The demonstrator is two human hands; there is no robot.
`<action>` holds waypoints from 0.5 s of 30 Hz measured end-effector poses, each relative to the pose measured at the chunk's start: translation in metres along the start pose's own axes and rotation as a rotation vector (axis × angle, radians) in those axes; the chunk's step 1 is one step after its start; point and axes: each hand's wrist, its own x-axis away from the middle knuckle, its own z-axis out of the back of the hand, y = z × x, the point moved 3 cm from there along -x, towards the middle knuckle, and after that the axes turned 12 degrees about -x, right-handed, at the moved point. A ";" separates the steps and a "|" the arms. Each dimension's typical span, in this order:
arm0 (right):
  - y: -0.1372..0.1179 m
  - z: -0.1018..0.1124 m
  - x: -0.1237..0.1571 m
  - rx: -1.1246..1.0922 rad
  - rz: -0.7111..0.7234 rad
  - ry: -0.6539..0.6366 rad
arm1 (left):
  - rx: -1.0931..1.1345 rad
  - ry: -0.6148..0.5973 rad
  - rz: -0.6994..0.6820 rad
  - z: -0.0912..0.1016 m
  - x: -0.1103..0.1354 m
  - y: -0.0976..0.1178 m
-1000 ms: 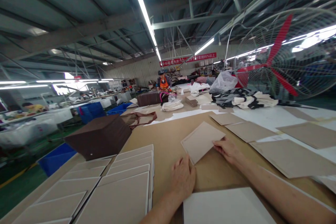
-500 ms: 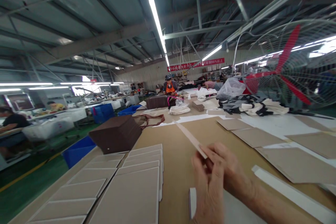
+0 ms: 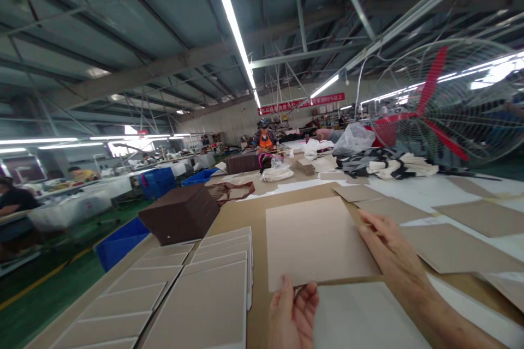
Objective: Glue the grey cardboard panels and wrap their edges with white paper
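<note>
While left hand (image 3: 292, 313) and right hand (image 3: 388, 248) pinch card sheet (image 3: 315, 242) edges, cardboard-topped table (image 3: 256, 212) bears card stacks (image 3: 204, 294); red fan (image 3: 442, 112) beyond.

This is a factory hall set up for handwork. A long table (image 3: 245, 212) runs down it, covered with card sheets (image 3: 315, 240), stacked boards (image 3: 204, 294) and brown bags (image 3: 180, 212). At the table's far end a person in an orange apron (image 3: 265, 139) works. Above the table hang strip lights (image 3: 237, 38) under a steel roof. Right of the table stands a big caged fan (image 3: 442, 109). To the table's left are blue bins (image 3: 158, 182) and more benches (image 3: 82, 196).
</note>
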 end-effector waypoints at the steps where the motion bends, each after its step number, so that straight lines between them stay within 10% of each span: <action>1: 0.004 0.002 -0.003 -0.002 -0.042 -0.018 | 0.000 -0.002 0.010 0.001 0.002 -0.004; 8: -0.004 0.008 -0.004 -0.055 -0.120 0.024 | -0.049 -0.014 0.063 0.002 0.011 -0.020; 15: -0.003 0.027 0.007 -0.438 -0.627 0.182 | -0.173 0.020 0.070 0.019 0.012 -0.021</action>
